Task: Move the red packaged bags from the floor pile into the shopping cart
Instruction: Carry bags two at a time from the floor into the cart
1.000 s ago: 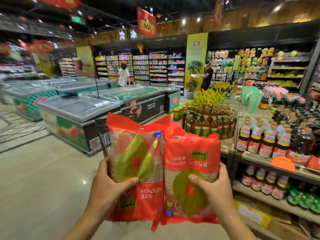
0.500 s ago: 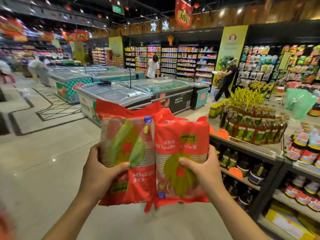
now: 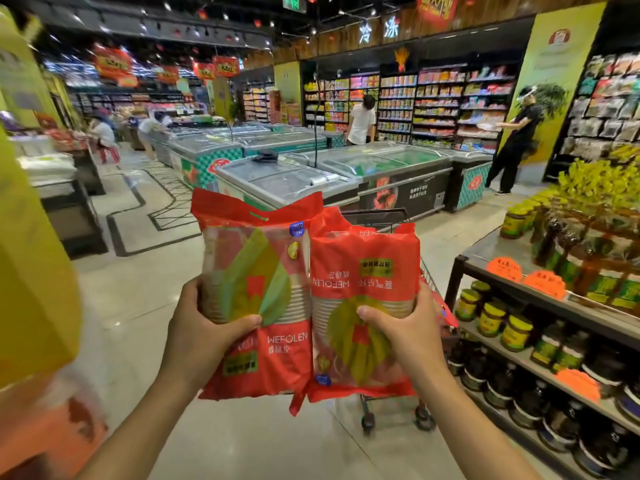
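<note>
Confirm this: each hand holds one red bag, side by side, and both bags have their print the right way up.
Not quite. The head view shows the left hand holding its red bag upright, reading WEFOLEN. The bag in the right hand is upside down. The rest holds.

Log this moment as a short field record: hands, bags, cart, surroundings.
left hand: left hand holds the left red bag, print upright
right hand: right hand holds the right red bag, print upside down
bags: side by side, touching, raised in front of the camera
grip: thumbs on the bag fronts, other fingers hidden behind
shopping cart: shopping cart is behind the bags, mostly hidden; wheels and handle show
right side: shelf of jars
beyond: chest freezers
</note>
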`<action>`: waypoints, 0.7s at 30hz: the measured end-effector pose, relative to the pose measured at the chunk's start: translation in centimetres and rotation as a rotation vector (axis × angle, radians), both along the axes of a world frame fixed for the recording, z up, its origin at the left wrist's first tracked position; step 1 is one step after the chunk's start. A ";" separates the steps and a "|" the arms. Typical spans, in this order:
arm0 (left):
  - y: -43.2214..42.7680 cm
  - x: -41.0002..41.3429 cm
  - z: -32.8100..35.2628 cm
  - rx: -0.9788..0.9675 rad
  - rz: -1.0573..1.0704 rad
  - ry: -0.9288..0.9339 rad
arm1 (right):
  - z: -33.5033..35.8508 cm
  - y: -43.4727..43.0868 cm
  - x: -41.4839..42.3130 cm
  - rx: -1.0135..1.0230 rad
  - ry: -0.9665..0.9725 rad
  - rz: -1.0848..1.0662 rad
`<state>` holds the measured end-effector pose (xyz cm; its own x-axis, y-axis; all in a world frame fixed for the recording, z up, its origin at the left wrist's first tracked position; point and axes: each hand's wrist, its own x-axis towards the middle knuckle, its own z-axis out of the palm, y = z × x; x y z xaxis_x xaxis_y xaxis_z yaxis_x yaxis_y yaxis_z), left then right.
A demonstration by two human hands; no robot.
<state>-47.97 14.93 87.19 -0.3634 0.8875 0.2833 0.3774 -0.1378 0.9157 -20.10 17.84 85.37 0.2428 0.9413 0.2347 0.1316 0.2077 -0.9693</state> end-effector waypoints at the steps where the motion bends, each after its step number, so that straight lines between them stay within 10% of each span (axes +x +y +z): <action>1: 1.3 -0.4 0.3 -0.005 0.022 0.020 | -0.1 1.7 -0.5 -0.002 0.008 0.018; 21: 30.5 -13.7 -3.8 -0.082 0.091 -0.048 | -3.7 33.0 -14.2 -0.084 -0.017 0.068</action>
<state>-61.67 45.40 83.42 -0.4550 0.8698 0.1910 0.3402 -0.0284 0.9399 -34.34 50.83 81.63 0.1746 0.9719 0.1576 0.1364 0.1346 -0.9815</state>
